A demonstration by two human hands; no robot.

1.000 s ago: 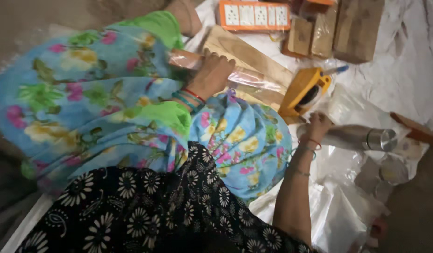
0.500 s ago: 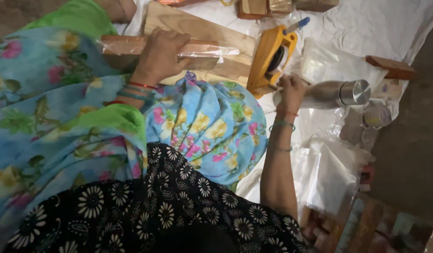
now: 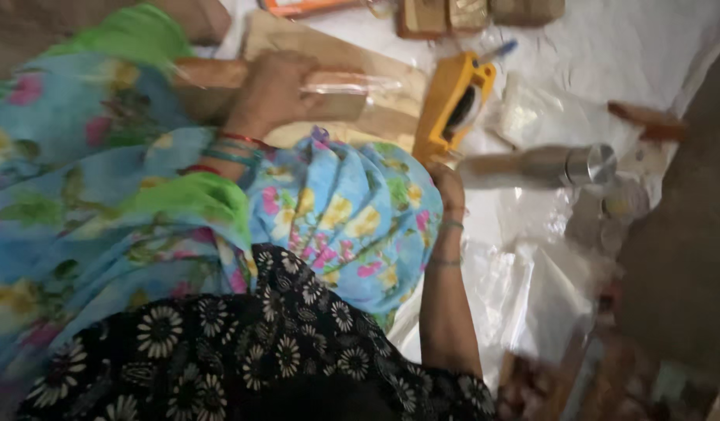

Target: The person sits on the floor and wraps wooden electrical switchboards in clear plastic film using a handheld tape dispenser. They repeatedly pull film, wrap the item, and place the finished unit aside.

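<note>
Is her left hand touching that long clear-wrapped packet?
Touching. The head view shows the left hand pressed flat on the clear-wrapped packet, fingers lying across it with no gap.

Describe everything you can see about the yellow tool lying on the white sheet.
The yellow tool looks like a plastic tape dispenser, boxy and elongated, lying slantwise on the white sheet. An opening in its body shows a dark round part with a pale ring, probably the tape roll. A blue piece sticks out at its far end. Its near end lies just above the right hand; whether they touch cannot be told. A brown board lies beside it. The picture is blurred, so finer detail is lost.
</note>
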